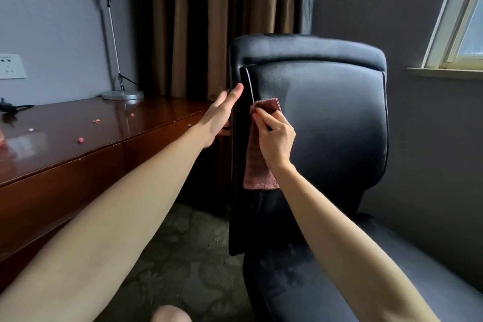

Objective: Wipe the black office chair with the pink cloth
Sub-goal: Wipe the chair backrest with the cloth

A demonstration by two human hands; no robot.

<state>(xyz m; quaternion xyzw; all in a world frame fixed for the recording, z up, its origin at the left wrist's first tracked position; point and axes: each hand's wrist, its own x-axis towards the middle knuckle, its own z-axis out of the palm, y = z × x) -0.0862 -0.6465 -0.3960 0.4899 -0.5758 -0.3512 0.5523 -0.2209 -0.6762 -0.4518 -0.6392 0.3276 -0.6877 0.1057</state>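
Chair [329,123] stands beside desk [78,146], before curtain [209,21].

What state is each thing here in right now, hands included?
Black office chair: upright, unoccupied.
Pink cloth: hanging down against the chair's back.
Left hand: grips the chair back's left edge.
Right hand: pinches the cloth's top.
Curtain: drawn.
Desk: glossy, small crumbs scattered.

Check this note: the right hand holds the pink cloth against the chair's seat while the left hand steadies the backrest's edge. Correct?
Not quite. The head view shows the right hand holding the cloth against the backrest, near its left edge, not against the seat. The left hand does steady the backrest's edge.
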